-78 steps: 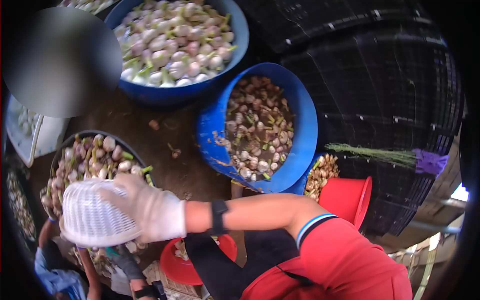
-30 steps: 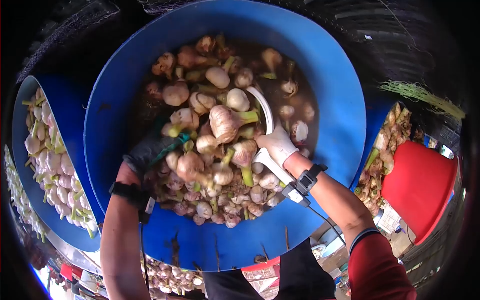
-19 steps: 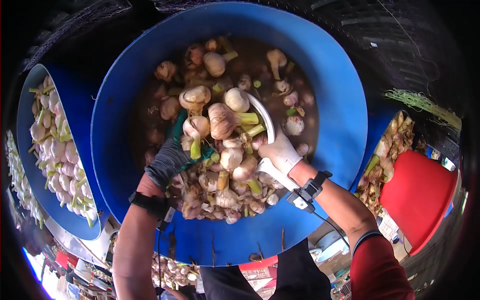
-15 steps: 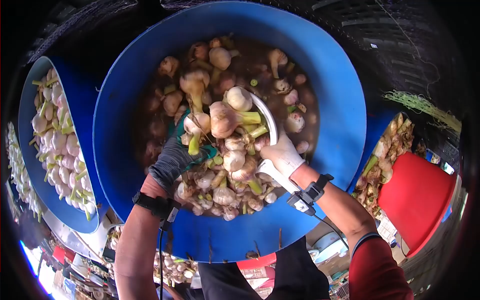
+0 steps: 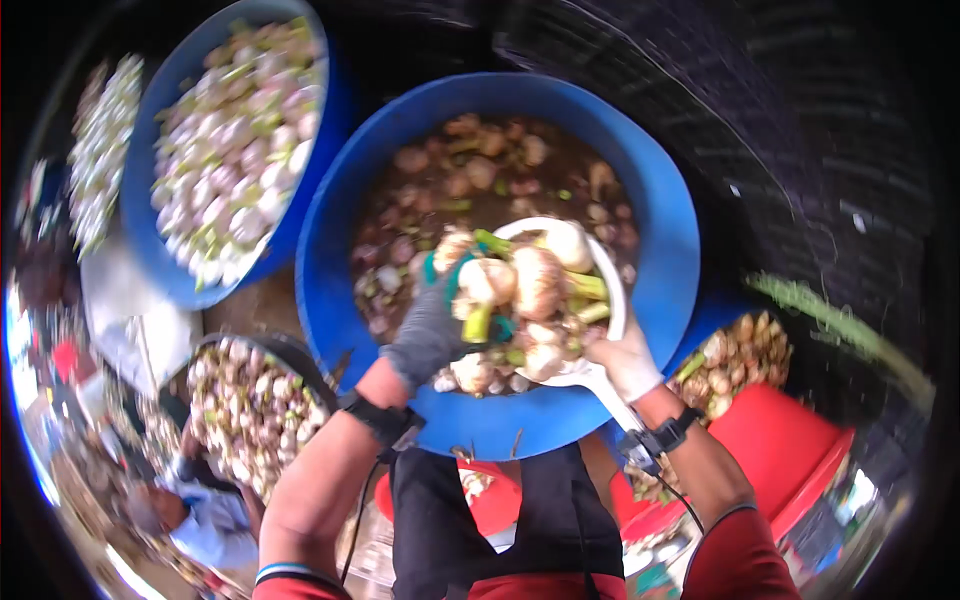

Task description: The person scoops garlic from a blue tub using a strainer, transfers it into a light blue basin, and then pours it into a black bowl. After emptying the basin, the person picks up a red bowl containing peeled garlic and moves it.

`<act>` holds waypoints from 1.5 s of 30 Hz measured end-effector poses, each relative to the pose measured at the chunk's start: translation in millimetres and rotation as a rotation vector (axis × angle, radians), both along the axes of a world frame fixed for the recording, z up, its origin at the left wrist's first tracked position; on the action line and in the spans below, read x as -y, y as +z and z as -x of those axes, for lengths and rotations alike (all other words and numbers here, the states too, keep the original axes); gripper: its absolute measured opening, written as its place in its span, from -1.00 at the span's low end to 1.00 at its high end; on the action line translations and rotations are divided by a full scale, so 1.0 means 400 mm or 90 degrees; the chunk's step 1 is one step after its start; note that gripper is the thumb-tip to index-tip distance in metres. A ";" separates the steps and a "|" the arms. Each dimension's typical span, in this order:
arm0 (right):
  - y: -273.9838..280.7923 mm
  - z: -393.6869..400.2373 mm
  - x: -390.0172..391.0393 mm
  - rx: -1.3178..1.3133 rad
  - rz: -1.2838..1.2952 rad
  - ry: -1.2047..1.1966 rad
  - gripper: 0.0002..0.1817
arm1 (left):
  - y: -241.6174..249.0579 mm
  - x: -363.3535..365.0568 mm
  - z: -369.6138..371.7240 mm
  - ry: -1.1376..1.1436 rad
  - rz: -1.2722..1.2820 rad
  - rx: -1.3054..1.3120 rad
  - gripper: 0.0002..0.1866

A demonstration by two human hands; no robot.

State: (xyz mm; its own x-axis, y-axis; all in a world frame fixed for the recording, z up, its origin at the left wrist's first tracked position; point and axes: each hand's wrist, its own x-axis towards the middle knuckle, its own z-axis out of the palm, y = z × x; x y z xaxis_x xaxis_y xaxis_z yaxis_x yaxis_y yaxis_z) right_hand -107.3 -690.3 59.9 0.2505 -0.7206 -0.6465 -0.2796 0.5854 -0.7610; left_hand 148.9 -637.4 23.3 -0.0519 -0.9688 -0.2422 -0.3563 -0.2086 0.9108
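Observation:
Over a big blue tub (image 5: pixel 665 240) of murky water, a white plastic scoop (image 5: pixel 612 275) is heaped with garlic bulbs (image 5: pixel 537 283) with cut green stems. My right hand (image 5: pixel 625 355), in a white glove, is closed around the scoop's rim near its handle. My left hand (image 5: pixel 432 330), in a grey glove with green on the palm and fingers, is curled against the bulbs on the heap's left side. Its fingers are partly hidden by garlic. More garlic bulbs float in the water beyond the scoop.
A second blue tub (image 5: pixel 140 200) at upper left is full of paler garlic. Below it stands a round container of garlic (image 5: pixel 250 405), with another person (image 5: pixel 215 525) beside it. Red tubs (image 5: pixel 765 440) and unwashed-looking garlic (image 5: pixel 740 365) are at right.
The view has shifted, so the tub appears smaller and more neighbouring containers show. The heaped scoop now sits nearer the tub's near edge, with both hands still on it and its garlic.

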 end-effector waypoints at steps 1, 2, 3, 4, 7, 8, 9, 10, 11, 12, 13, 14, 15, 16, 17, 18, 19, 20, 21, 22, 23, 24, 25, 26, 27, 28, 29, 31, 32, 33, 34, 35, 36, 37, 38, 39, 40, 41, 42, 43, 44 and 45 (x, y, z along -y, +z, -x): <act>0.007 0.024 -0.003 -0.014 0.016 0.038 -0.43 | 0.011 -0.003 0.009 -0.093 0.143 0.208 -0.35; 0.010 0.036 -0.004 -0.027 0.029 0.080 -0.45 | 0.094 -0.018 0.011 0.015 0.142 0.106 -0.03; 0.050 0.014 0.004 -0.031 0.026 0.101 -0.47 | 0.107 -0.054 0.031 0.164 0.075 -0.001 -0.03; 0.105 -0.022 0.011 -0.033 0.022 0.124 -0.49 | 0.106 -0.075 0.037 0.158 0.098 -0.005 -0.03; 0.209 -0.063 -0.003 0.041 -0.062 0.090 -0.35 | 0.195 -0.142 0.027 0.258 -0.017 0.025 -0.04; 0.237 -0.063 -0.002 0.047 -0.074 0.093 -0.29 | 0.237 -0.162 0.015 0.295 -0.019 -0.023 -0.06; 0.270 -0.103 -0.015 0.022 -0.070 0.101 -0.29 | 0.264 -0.191 -0.005 0.322 -0.015 -0.020 -0.06; 0.292 -0.122 -0.029 0.077 -0.077 0.100 -0.28 | 0.296 -0.220 -0.016 0.354 -0.022 -0.022 -0.09; 0.319 -0.158 -0.044 0.066 -0.063 0.155 -0.28 | 0.322 -0.252 -0.032 0.382 -0.028 -0.028 -0.11; 0.344 -0.196 -0.064 0.053 -0.046 0.208 -0.27 | 0.345 -0.288 -0.049 0.401 -0.017 -0.027 -0.11; 0.360 -0.235 -0.086 0.056 -0.036 0.227 -0.27 | 0.367 -0.328 -0.073 0.425 -0.029 -0.005 -0.14; 0.372 -0.277 -0.112 0.062 -0.013 0.267 -0.27 | 0.390 -0.371 -0.102 0.450 -0.042 0.015 -0.16; 0.383 -0.319 -0.139 0.067 0.008 0.309 -0.26 | 0.417 -0.416 -0.139 0.468 -0.047 -0.019 -0.19; 0.383 -0.363 -0.168 0.054 0.019 0.346 -0.26 | 0.415 -0.470 -0.175 0.488 -0.042 -0.026 -0.19; 0.389 -0.417 -0.201 0.057 0.012 0.387 -0.26 | 0.409 -0.523 -0.202 0.539 -0.003 -0.020 -0.20; 0.396 -0.474 -0.238 0.061 0.008 0.426 -0.26 | 0.409 -0.574 -0.231 0.587 0.040 -0.014 -0.21; 0.375 -0.520 -0.272 0.106 0.004 0.443 -0.24 | 0.412 -0.632 -0.266 0.599 0.044 0.032 -0.25; 0.355 -0.571 -0.303 0.090 0.015 0.489 -0.21 | 0.392 -0.687 -0.294 0.650 0.111 0.003 -0.30; 0.344 -0.634 -0.357 0.131 0.024 0.487 -0.22 | 0.376 -0.744 -0.327 0.695 0.133 -0.024 -0.32; 0.329 -0.699 -0.411 0.173 0.031 0.484 -0.22 | 0.360 -0.802 -0.362 0.738 0.155 -0.051 -0.34; 0.303 -0.770 -0.454 0.161 0.040 0.518 -0.21 | 0.359 -0.866 -0.420 0.735 0.084 0.015 -0.35; 0.269 -0.822 -0.496 0.160 0.055 0.554 -0.20 | 0.351 -0.929 -0.458 0.730 0.019 0.090 -0.35; 0.246 -0.882 -0.547 0.181 0.048 0.565 -0.21 | 0.334 -0.993 -0.492 0.745 0.033 0.112 -0.34; 0.232 -0.941 -0.603 0.218 0.009 0.555 -0.22 | 0.322 -1.049 -0.521 0.783 0.035 0.148 -0.33; 0.215 -0.999 -0.660 0.229 0.018 0.574 -0.23 | 0.307 -1.107 -0.551 0.809 0.029 0.156 -0.32; 0.194 -1.049 -0.710 0.238 0.027 0.590 -0.24 | 0.285 -1.164 -0.577 0.832 0.024 0.160 -0.32; 0.164 -1.096 -0.748 0.210 0.053 0.640 -0.24 | 0.238 -1.221 -0.597 0.871 0.027 0.215 -0.30; 0.121 -1.192 -0.855 0.257 0.089 0.653 -0.28 | 0.135 -1.344 -0.637 0.895 0.061 0.160 -0.26; 0.114 -1.233 -0.913 0.280 0.080 0.646 -0.29 | 0.107 -1.405 -0.653 0.868 0.049 0.202 -0.24; 0.094 -1.268 -0.947 0.226 0.323 0.760 -0.32 | 0.095 -1.456 -0.655 0.921 0.044 0.153 -0.27; 0.097 -1.309 -0.986 0.206 0.386 0.874 -0.30 | 0.015 -1.532 -0.657 0.932 0.002 0.194 -0.34; 0.036 -1.325 -1.026 0.153 0.569 0.888 -0.30 | 0.003 -1.594 -0.651 0.964 -0.075 0.250 -0.36; -0.025 -1.333 -1.068 0.096 0.751 0.890 -0.30 | 0.000 -1.648 -0.637 0.991 -0.154 0.303 -0.38; -0.016 -1.331 -1.122 0.106 0.814 0.892 -0.26 | -0.011 -1.699 -0.628 0.984 -0.263 0.317 -0.32; -0.008 -1.329 -1.171 0.116 0.875 0.893 -0.23 | -0.028 -1.747 -0.619 0.970 -0.372 0.329 -0.26; -0.059 -1.332 -1.204 0.135 0.994 0.866 -0.16 | -0.045 -1.788 -0.605 0.953 -0.406 0.340 -0.25; -0.098 -1.323 -1.224 0.120 0.980 0.870 -0.12 | -0.065 -1.818 -0.593 0.935 -0.441 0.351 -0.23; -0.102 -1.328 -1.242 0.071 0.955 0.886 -0.10 | -0.068 -1.829 -0.588 0.879 -0.509 0.356 -0.22; -0.107 -1.336 -1.258 0.023 0.929 0.901 -0.09 | -0.085 -1.835 -0.577 0.881 -0.514 0.345 -0.22; -0.141 -1.345 -1.260 0.025 0.926 0.904 -0.07 | -0.103 -1.832 -0.566 0.855 -0.547 0.360 -0.23; -0.162 -1.363 -1.259 0.029 0.924 0.906 -0.05 | -0.121 -1.826 -0.557 0.829 -0.577 0.377 -0.23; -0.179 -1.370 -1.259 0.045 0.938 0.872 -0.02 | -0.136 -1.826 -0.548 0.820 -0.564 0.401 -0.23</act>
State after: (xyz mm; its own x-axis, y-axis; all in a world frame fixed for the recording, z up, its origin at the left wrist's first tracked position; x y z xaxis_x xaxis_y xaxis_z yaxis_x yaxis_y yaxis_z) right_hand 440.9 -186.6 -11.8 0.9814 0.0645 0.1807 0.1325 -0.9090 -0.3953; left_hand 367.9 93.0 -31.3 0.9190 0.1360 -0.3700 0.2050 -0.9666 0.1540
